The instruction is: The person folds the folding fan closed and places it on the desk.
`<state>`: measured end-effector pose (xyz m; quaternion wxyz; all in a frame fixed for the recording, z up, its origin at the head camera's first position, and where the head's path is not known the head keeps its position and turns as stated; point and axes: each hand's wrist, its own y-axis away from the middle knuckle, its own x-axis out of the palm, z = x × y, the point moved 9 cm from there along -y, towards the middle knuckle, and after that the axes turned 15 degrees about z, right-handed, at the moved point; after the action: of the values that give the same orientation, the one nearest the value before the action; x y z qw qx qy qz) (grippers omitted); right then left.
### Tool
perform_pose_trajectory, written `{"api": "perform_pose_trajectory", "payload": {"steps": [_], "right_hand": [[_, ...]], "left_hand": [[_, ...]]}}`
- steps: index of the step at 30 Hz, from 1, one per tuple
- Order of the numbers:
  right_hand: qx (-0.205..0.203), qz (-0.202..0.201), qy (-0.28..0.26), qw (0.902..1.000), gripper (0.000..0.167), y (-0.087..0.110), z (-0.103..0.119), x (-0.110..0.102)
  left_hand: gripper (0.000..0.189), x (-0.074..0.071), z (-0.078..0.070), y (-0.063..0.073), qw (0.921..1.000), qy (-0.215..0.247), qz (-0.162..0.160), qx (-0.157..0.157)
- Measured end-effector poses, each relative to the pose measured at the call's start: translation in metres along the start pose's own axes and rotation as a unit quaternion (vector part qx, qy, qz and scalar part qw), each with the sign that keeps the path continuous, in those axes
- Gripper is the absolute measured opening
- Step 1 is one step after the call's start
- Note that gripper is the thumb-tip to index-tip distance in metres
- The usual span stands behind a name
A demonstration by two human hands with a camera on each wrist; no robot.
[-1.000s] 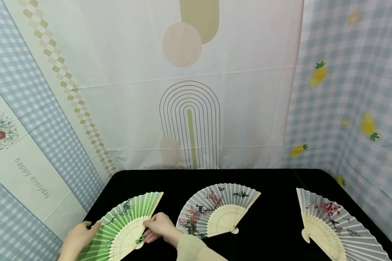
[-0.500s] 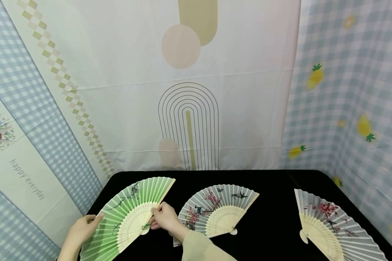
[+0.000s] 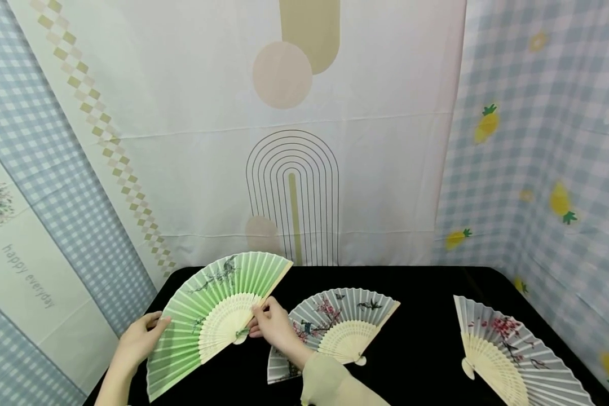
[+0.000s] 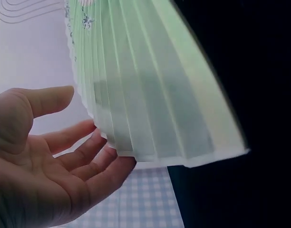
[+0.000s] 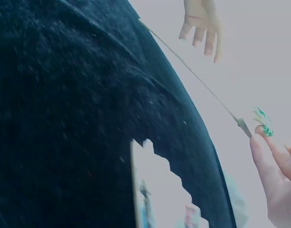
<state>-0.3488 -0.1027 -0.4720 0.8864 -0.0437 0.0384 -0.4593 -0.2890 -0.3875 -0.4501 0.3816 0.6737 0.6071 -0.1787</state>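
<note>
Well left of the middle gray fan (image 3: 347, 330), the left hand (image 3: 139, 339) is loosely open, fingertips just touching the green fan (image 3: 218, 316), no real grip. That green one's spread wide, held up left of the middle fan. Right hand's (image 3: 276, 327) by the middle fan's left side, pinching the green fan's end stick. Another gray fan (image 3: 520, 349) sits open, well right of the middle one.
</note>
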Motion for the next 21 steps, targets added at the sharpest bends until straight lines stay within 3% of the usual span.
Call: {"api": "perform_pose_trajectory", "payload": {"steps": [14, 21], "right_hand": [[-0.046, 0.0, 0.009, 0.9989, 0.021, 0.002, 0.043, -0.052], [-0.076, -0.057, 0.008, 0.9955, 0.027, 0.005, 0.064, -0.082]], "left_hand": [[0.076, 0.001, -0.052, -0.01, 0.9958, 0.071, -0.032, 0.048], [0.08, -0.002, -0.089, -0.016, 0.988, 0.113, -0.056, 0.089]]}}
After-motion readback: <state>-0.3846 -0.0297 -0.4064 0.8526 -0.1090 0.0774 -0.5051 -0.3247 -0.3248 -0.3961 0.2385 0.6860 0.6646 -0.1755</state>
